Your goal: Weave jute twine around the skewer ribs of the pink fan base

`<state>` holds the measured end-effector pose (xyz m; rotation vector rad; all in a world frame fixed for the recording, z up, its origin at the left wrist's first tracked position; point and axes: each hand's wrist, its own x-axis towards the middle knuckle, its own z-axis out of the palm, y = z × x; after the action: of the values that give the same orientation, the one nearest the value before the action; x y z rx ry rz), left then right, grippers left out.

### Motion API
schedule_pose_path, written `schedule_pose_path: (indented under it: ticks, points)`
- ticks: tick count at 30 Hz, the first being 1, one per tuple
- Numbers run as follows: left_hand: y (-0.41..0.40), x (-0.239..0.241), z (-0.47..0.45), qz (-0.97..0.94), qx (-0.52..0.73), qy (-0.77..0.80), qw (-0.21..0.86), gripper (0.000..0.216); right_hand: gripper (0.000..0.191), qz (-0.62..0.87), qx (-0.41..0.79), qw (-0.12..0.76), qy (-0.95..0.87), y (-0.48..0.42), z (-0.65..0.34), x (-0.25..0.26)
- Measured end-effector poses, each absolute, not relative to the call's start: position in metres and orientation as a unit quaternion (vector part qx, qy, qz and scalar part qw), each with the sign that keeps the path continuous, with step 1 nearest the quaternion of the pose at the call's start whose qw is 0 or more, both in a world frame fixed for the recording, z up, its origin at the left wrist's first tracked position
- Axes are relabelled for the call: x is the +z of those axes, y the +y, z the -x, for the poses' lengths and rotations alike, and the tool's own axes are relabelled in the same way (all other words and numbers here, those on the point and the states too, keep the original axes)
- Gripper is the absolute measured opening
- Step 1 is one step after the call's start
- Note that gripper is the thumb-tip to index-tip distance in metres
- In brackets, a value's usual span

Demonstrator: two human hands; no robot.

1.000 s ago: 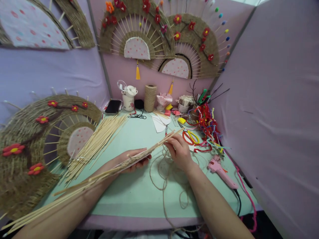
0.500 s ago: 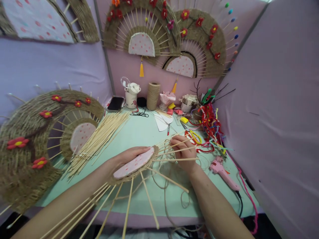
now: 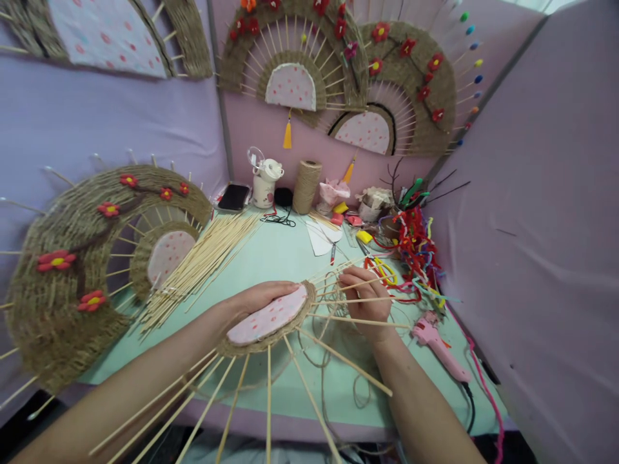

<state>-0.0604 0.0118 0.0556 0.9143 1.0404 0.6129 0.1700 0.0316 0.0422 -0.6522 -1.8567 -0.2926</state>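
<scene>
My left hand (image 3: 261, 297) grips a half-made fan by its half-round base (image 3: 269, 317), covered in white cloth with pink spots. Brown twine is wound in a band (image 3: 275, 339) round the curved edge of this base. Thin bamboo sticks (image 3: 269, 406) radiate from the band towards me and to the right. My right hand (image 3: 368, 298) is behind the right-hand sticks, its fingers bent together on the loose twine (image 3: 333, 301); the sticks partly cover the fingertips. More twine trails down in loops onto the mint tabletop.
A pile of bamboo sticks (image 3: 203, 264) lies left, before a finished woven fan (image 3: 58, 303). At right are a pink glue gun (image 3: 440, 348), yellow-handled scissors (image 3: 385, 270) and a tangle of coloured yarn (image 3: 416, 241). A twine spool (image 3: 306, 187) and a white cup (image 3: 264, 183) stand behind.
The whole scene sits slightly further right in the view. The fan has turned a little, its lower sticks swinging right. Both hands keep their places on the fan and twine.
</scene>
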Motion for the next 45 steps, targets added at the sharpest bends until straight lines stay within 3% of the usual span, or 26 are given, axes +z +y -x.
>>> schedule_pose_path:
  ticks: [5, 45]
  points:
    - [0.020, 0.040, 0.064, -0.431, 0.280, 0.445, 0.734, 0.035, 0.026, 0.267, -0.130, 0.547, -0.782, 0.032, -0.171, 0.041]
    - [0.019, 0.047, 0.068, -0.494, 0.287, 0.455, 0.683, 0.036, 0.026, 0.272, -0.092, 0.526, -0.801, 0.027, -0.170, 0.043]
